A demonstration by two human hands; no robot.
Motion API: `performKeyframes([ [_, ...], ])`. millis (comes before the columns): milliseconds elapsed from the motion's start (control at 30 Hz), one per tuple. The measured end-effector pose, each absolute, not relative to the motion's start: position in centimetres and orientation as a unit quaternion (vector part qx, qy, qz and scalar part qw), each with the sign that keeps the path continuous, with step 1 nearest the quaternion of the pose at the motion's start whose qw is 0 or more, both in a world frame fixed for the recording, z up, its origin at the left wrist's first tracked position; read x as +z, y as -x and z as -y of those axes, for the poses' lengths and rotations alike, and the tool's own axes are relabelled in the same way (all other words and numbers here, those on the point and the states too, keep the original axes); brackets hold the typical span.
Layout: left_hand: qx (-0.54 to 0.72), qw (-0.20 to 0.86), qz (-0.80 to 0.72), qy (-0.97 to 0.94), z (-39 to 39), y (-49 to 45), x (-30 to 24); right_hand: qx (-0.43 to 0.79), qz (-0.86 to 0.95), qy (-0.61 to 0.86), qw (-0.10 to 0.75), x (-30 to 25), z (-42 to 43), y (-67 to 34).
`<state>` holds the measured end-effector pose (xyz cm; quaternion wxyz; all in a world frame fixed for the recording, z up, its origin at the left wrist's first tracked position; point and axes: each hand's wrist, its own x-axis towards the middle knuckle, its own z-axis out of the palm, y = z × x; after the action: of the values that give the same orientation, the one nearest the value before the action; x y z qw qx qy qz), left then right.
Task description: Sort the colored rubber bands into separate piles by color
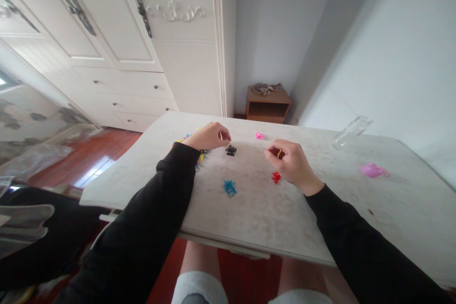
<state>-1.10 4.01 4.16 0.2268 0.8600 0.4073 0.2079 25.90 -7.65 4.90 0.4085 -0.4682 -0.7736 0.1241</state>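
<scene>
I sit at a white marble-look table [263, 218]. My left hand [208, 136] rests on it with fingers curled, its fingertips just left of a small black pile of bands [231, 150]; what it pinches, if anything, is too small to tell. A mixed pile of coloured bands [201, 154] lies under and behind that wrist. My right hand [290, 161] is closed on a small yellow band [280, 153] between thumb and fingers. A red pile [276, 177] lies by its heel. A blue pile [230, 187] sits nearer me, a pink pile [260, 136] farther away.
A clear glass jar [351, 132] lies on its side at the table's far right, with a pink plastic lid or cup [372, 170] nearer. A white wardrobe [117, 42] stands at left, a wooden bedside cabinet [267, 103] in the far corner. Dark fabric lies on the left.
</scene>
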Motion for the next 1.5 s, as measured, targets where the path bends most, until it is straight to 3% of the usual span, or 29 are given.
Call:
performKeyframes([
  [267,0.189,0.351,-0.396,-0.827,-3.9,0.4,3.4,0.127,0.778,0.462,0.407,4.7,7.5,-26.0],
  [433,0.265,0.262,-0.474,-0.798,-4.4,1.4,4.1,0.119,0.779,0.461,0.408,4.6,7.5,-26.2],
  [667,0.220,0.177,-0.559,-0.780,-4.7,5.1,5.7,0.111,0.781,0.456,0.413,5.0,7.6,-26.4],
  [1067,0.100,0.206,-0.538,-0.811,-4.8,5.6,4.8,0.101,0.781,0.461,0.409,4.8,7.5,-26.3],
  [1500,0.172,0.221,-0.537,-0.796,-4.8,5.5,5.1,0.103,0.783,0.458,0.409,4.8,7.5,-26.2],
])
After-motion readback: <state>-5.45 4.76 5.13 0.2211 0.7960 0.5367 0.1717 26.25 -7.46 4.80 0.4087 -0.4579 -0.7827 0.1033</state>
